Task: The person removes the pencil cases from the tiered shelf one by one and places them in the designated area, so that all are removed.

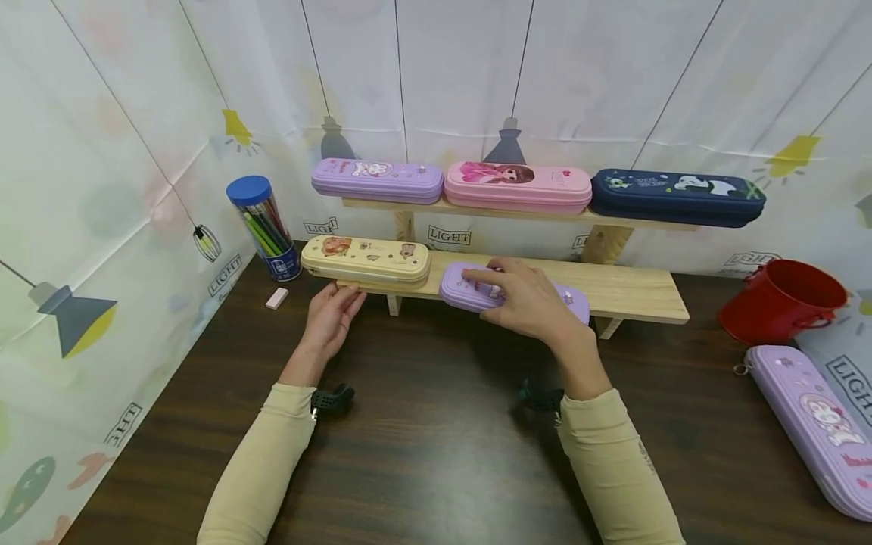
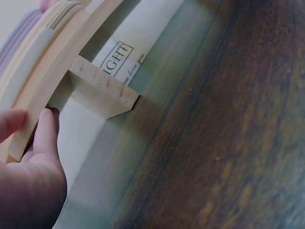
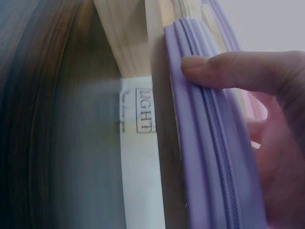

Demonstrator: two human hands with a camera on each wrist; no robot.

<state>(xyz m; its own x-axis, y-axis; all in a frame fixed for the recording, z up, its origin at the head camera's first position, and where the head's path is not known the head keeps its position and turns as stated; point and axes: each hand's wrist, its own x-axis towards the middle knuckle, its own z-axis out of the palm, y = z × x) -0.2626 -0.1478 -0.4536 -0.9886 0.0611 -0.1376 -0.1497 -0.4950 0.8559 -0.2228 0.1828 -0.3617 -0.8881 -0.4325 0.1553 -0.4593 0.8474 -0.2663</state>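
A two-tier wooden shelf (image 1: 633, 288) stands on a dark table against the wall. On its lower board lie a cream pencil case (image 1: 364, 261) at the left and a purple pencil case (image 1: 455, 290) in the middle. My right hand (image 1: 524, 303) grips the purple case (image 3: 205, 157), fingers over its top and thumb on the front side along the zip. My left hand (image 1: 330, 318) holds the lower board's front edge (image 2: 62, 71) just below the cream case (image 2: 33, 52), thumb on one face and a finger (image 2: 47, 133) on the other.
The upper board carries a purple case (image 1: 378, 180), a pink case (image 1: 518, 186) and a navy case (image 1: 677, 197). A blue-lidded tub of pencils (image 1: 262, 227) and a pink eraser (image 1: 276, 297) sit at the left. A red bucket (image 1: 783, 299) and another purple case (image 1: 817, 424) are at the right.
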